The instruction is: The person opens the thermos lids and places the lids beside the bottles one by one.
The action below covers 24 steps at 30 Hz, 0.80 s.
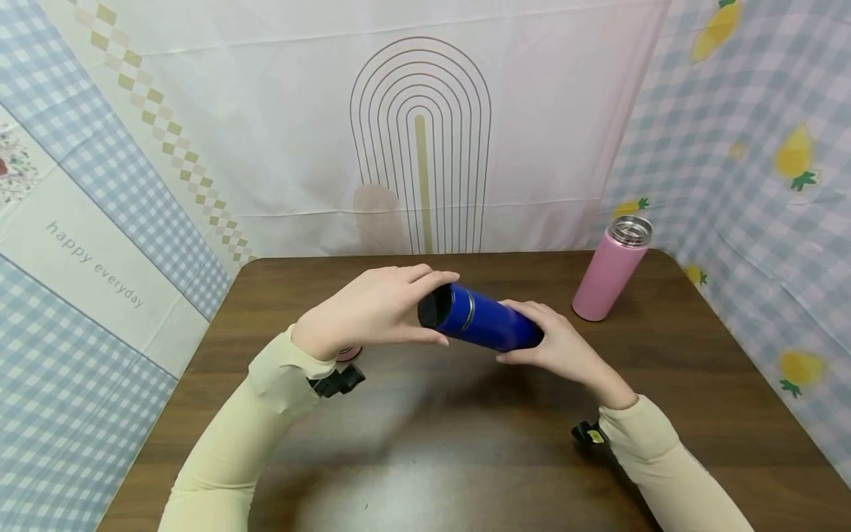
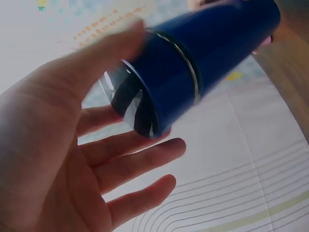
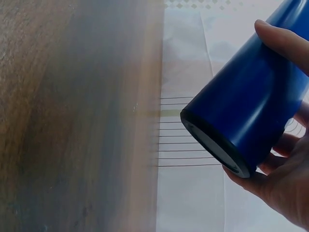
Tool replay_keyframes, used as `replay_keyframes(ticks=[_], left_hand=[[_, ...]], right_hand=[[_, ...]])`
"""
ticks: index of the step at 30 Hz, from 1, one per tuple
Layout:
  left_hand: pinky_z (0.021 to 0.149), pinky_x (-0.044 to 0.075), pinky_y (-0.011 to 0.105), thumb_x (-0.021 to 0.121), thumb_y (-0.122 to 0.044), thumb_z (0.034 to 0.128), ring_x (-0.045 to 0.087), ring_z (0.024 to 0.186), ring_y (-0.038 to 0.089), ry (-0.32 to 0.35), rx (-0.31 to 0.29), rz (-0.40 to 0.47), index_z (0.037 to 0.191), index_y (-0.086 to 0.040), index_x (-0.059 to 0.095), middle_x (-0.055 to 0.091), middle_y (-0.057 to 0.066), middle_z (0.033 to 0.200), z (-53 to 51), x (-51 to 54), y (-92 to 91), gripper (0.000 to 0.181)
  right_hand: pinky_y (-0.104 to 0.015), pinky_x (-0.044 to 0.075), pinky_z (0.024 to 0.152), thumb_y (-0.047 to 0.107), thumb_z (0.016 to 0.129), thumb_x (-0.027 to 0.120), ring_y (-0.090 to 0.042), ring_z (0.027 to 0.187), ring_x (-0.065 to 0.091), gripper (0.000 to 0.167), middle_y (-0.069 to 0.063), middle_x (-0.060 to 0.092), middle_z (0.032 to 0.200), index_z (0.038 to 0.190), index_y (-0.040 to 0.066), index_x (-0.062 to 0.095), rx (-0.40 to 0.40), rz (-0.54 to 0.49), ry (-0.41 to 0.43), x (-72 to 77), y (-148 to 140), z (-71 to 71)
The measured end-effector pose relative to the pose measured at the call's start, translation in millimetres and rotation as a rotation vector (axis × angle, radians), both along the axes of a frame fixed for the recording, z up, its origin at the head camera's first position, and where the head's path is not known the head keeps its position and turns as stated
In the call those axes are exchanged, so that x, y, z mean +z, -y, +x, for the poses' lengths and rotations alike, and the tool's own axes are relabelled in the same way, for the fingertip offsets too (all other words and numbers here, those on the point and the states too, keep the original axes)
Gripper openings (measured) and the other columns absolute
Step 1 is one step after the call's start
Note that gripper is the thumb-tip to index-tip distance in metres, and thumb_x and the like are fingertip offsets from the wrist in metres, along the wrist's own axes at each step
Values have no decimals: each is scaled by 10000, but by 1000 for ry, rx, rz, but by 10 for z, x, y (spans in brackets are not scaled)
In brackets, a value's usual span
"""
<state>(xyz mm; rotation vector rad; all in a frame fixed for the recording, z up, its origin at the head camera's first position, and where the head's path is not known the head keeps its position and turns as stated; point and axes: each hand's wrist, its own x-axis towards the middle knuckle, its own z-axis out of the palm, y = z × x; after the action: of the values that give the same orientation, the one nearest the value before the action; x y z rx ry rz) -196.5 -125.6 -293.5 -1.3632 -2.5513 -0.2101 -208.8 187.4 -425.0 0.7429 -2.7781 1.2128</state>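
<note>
A blue vacuum flask [image 1: 495,321] is held tilted above the table, its dark lid end [image 1: 435,307] to the left and raised. A thin silver ring runs round it near the lid. My right hand [image 1: 558,343] grips the flask near its black base [image 3: 217,147]. At the lid end is my left hand [image 1: 379,307], thumb below and fingers above in the head view. The left wrist view has its fingers [image 2: 140,159] spread and fairly straight, the blurred thumb overlapping the lid; whether it touches cannot be told.
On the right of the brown wooden table [image 1: 412,473] stands a pink flask [image 1: 612,270] with a bare steel mouth and no lid on it. A small pink round thing [image 1: 349,354] is mostly hidden behind my left wrist. Printed cloths hang at the back and sides.
</note>
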Motion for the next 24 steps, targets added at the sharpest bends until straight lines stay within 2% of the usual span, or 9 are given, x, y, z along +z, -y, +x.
replay_keyframes(ticks=[3, 5, 8, 10, 13, 16, 18, 21, 24], left_hand=[[775, 536, 339, 710, -687, 814, 630, 851, 148, 4, 58, -17, 1357, -121, 568, 669, -21, 1096, 6, -3, -6, 797], [773, 537, 342, 689, -710, 814, 639, 857, 155, 7, 80, -21, 1325, -117, 577, 684, -16, 1091, 8, -6, -7, 791], [803, 545, 365, 677, -719, 818, 656, 928, 177, 16, 91, -20, 1408, -126, 528, 677, 11, 1166, 3, -18, -6, 851], [847, 546, 384, 693, -716, 806, 648, 1032, 200, 15, 73, -13, 1502, -148, 441, 632, 36, 1276, -6, -30, -6, 933], [942, 522, 411, 770, -621, 801, 588, 1199, 240, -8, -9, 10, 1577, -173, 330, 520, 74, 1433, -21, -47, -9, 999], [999, 491, 416, 860, -422, 799, 532, 1275, 256, -56, -110, 33, 1544, -158, 389, 490, 95, 1453, -26, -56, -16, 921], [1000, 488, 408, 873, -284, 797, 534, 1264, 253, -83, -149, 44, 1493, -135, 458, 519, 97, 1410, -24, -56, -21, 825], [988, 489, 387, 862, -189, 785, 544, 1233, 230, -89, -154, 46, 1434, -117, 519, 554, 73, 1354, -22, -51, -24, 738], [959, 502, 380, 862, -284, 803, 570, 1181, 217, -77, -106, 30, 1416, -109, 533, 576, 58, 1312, -15, -47, -18, 717]], right_hand=[[-618, 457, 946, 468, 731, 897, -347, 1218, 528, 824, -88, 577, 1367, 1446, 282, 534, 5, 2, -9, -9, 6, 7], [-616, 454, 950, 470, 729, 898, -344, 1220, 528, 824, -83, 577, 1369, 1445, 288, 534, 6, 1, -11, -14, 10, 7], [-618, 453, 951, 472, 730, 897, -346, 1222, 527, 826, -81, 577, 1373, 1448, 291, 531, 5, 1, -8, -16, 11, 1], [-620, 455, 949, 467, 731, 898, -351, 1224, 526, 829, -85, 575, 1376, 1451, 287, 529, 4, 1, -7, -12, 9, -2], [-621, 461, 945, 452, 730, 903, -358, 1221, 531, 832, -96, 576, 1376, 1452, 275, 530, 4, 0, -9, 0, 4, -2], [-623, 465, 941, 444, 732, 903, -362, 1215, 535, 829, -103, 578, 1370, 1452, 268, 530, 5, 0, -8, 13, 3, -1], [-622, 466, 941, 444, 735, 901, -362, 1213, 536, 826, -104, 579, 1367, 1451, 267, 529, 7, 1, -7, 19, 5, -3], [-623, 465, 940, 451, 737, 897, -360, 1211, 535, 823, -101, 581, 1361, 1451, 273, 527, 6, 5, -3, 21, 9, -5], [-630, 462, 941, 454, 738, 896, -364, 1215, 531, 824, -102, 578, 1364, 1451, 274, 526, 5, 8, 1, 19, 10, -6]])
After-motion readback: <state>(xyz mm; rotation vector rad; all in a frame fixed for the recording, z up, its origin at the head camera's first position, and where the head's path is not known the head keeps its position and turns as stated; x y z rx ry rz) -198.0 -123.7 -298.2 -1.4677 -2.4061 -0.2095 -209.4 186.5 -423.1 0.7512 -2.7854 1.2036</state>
